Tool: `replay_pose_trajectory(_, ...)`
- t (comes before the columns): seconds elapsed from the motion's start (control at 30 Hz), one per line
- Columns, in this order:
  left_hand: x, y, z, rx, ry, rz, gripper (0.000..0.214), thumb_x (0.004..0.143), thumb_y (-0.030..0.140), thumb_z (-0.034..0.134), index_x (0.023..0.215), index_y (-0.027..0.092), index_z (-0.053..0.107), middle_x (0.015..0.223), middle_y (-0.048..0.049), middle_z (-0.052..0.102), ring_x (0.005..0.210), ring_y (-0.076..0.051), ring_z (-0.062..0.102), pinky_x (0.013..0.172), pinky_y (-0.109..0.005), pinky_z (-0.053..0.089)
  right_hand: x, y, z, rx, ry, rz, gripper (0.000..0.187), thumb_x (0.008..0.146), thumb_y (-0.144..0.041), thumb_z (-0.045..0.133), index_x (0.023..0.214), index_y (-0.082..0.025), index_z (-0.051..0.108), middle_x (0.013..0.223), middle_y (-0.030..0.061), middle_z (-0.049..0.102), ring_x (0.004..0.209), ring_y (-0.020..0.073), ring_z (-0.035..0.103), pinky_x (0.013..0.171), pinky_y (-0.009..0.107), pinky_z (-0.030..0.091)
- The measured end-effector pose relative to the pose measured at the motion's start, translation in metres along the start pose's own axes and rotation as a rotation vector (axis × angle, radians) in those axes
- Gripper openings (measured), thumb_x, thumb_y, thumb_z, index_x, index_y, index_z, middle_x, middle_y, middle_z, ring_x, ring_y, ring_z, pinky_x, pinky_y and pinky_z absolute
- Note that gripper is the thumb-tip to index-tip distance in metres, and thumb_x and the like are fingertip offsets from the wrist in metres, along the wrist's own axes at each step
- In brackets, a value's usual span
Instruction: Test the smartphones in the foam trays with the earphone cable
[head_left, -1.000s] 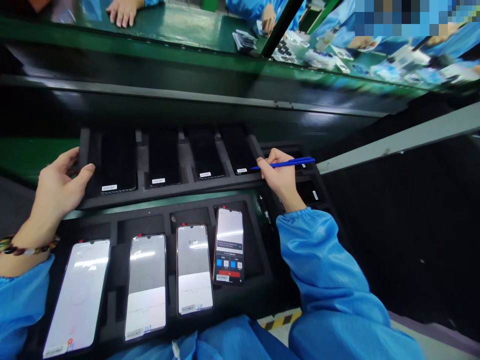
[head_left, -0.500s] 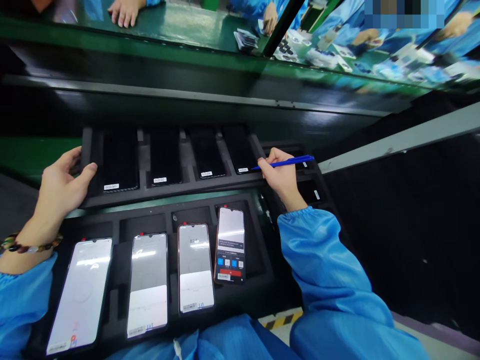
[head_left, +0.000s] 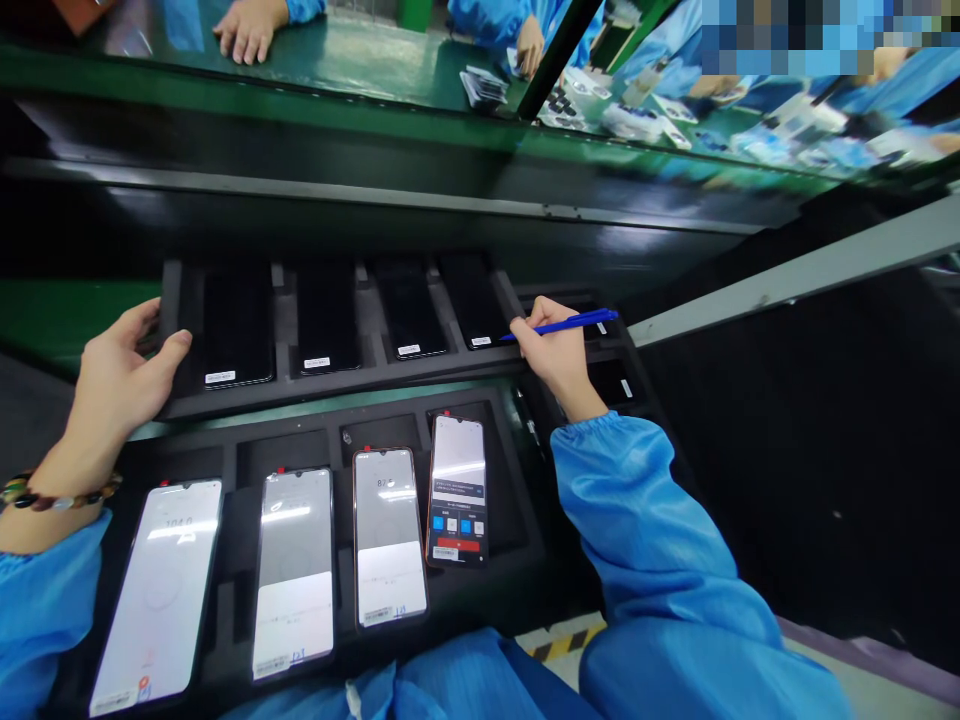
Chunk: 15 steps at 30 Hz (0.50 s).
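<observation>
My left hand grips the left end of a black foam tray, thumb on top of its edge and the other fingers partly hidden. Several dark-screened phones with small white labels lie in its slots. My right hand is closed round a blue pen at the tray's right end, the pen's tip by the label of the rightmost dark phone. Closer to me, a second black tray bears several lit phones, some with blue handwritten marks near their lower edges.
Another tray with dark phones lies partly under my right wrist. A dark pen-like object rests beside the near tray. Across the green bench are co-workers' hands and a stack of flat items. A pale metal bar slants at right.
The view has shifted slightly. Both hands keep their places on the tray and pen. A number now shows on the leftmost lit phone, where the earlier frame was unclear.
</observation>
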<state>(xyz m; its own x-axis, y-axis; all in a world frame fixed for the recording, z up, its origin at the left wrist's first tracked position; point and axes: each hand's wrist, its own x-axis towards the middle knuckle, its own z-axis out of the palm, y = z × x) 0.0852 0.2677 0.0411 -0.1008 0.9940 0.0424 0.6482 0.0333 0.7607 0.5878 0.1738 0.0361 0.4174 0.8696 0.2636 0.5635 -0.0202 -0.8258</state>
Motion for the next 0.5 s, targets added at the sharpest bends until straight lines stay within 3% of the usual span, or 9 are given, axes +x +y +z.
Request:
replay_pose_trajectory(0.23,0.002,-0.002,-0.001,0.017,-0.006,0.022,0.059,0.098,0.024,0.073,0.154,0.008,0.065,0.149,-0.013,0.075,0.141,-0.031,0.068,0.128,-0.048,0.047,-0.003,-0.009,0.0,-0.041,0.027,-0.01,0.048,0.085,-0.024,0.078,0.062,-0.027,0.036,0.049,-0.0065,0.041,0.05,0.0136,0.039,0.053,0.031,0.035)
replay_pose_trajectory(0.33,0.001,0.003,-0.003,0.072,-0.011,0.007,0.063,0.097,0.031,0.072,0.155,0.007,0.063,0.148,-0.0155,0.074,0.124,-0.03,0.074,0.122,-0.047,0.052,-0.007,-0.017,-0.006,0.042,0.045,0.046,0.052,0.094,-0.049,0.082,0.067,-0.027,0.044,0.05,-0.0059,0.047,0.047,0.0137,0.046,0.05,0.029,0.038)
replay_pose_trajectory(0.43,0.003,0.009,-0.004,0.185,-0.035,-0.061,0.053,0.094,0.041,0.07,0.14,0.013,0.072,0.121,-0.0072,0.081,0.086,-0.023,0.07,0.108,-0.046,0.059,-0.022,-0.028,-0.018,0.138,0.076,0.164,0.059,0.099,-0.082,0.064,0.081,-0.026,0.064,0.062,0.001,0.067,0.052,0.0176,0.063,0.048,0.029,0.046)
replay_pose_trajectory(0.5,0.007,0.014,-0.005,0.234,-0.1,-0.1,0.034,0.093,0.047,0.066,0.108,0.018,0.075,0.09,-0.0029,0.075,0.08,-0.026,0.067,0.104,-0.048,0.06,-0.041,-0.037,-0.029,0.112,0.064,0.17,0.068,0.096,-0.091,0.06,0.086,-0.025,0.071,0.077,0.0062,0.076,0.067,0.0209,0.075,0.056,0.03,0.057)
